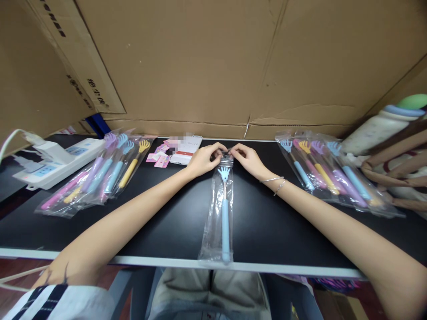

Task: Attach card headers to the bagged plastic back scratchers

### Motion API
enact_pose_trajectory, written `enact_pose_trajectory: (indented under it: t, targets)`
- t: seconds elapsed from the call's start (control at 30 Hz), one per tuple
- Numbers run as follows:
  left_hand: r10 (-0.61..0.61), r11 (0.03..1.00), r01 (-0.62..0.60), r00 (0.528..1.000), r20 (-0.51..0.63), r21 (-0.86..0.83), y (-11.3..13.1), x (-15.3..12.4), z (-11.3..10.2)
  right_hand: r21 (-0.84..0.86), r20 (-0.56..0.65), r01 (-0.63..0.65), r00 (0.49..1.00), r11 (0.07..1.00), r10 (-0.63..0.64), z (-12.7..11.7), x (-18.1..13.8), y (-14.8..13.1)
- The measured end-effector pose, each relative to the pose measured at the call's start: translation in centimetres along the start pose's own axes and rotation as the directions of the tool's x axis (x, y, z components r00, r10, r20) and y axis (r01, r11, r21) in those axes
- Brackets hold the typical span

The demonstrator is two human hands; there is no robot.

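Note:
A light-blue back scratcher (225, 222) lies inside a clear plastic bag (211, 231) on the black table, its hand-shaped head pointing away from me. The bag's far end is pinched between the fingertips of my left hand (207, 159) and my right hand (246, 159). Both hands are closed, thumbs against fingers, on either side of the bag's top. Just beside my left hand lies a phone (185, 151), with several small pink cards (160, 155) to its left.
Bagged back scratchers in several colours lie in a left pile (100, 173) and a right pile (330, 173). A white power strip (63, 162) stands far left, a pale bottle (370, 129) far right. Cardboard walls (187, 66) rise behind the table.

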State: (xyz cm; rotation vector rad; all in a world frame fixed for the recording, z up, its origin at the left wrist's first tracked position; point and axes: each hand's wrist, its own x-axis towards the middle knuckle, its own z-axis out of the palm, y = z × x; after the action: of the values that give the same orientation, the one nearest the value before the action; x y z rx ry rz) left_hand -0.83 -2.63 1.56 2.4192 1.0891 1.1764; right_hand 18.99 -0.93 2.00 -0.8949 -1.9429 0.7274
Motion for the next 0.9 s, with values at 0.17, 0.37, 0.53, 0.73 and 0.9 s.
enact_pose_trajectory:
  t: [0.17,0.37,0.53,0.73,0.9]
  targets:
    - [0.019,1.000,-0.019,1.000,0.006,-0.005,0.1,0.0,0.0,-0.030,-0.042,0.017,0.999,0.999,-0.018,-0.1,-0.1,-0.1]
    - [0.027,1.000,-0.027,1.000,0.000,0.004,0.2,-0.1,-0.1,-0.061,-0.082,0.063,0.994,0.996,-0.068,0.1,-0.3,-1.1]
    - [0.029,1.000,-0.029,1.000,-0.001,0.012,0.5,-0.1,-0.2,-0.105,-0.047,0.134,0.989,0.985,-0.140,0.3,-0.4,-1.6]
    - [0.023,0.999,-0.022,1.000,-0.012,0.043,0.6,-0.1,-0.3,-0.110,-0.011,0.094,0.995,0.989,-0.096,0.4,-0.4,-1.4]
    - [0.035,0.995,-0.034,0.999,-0.013,0.097,0.8,-0.2,-0.3,-0.091,0.005,0.032,0.999,0.995,-0.032,0.4,-0.3,-1.4]
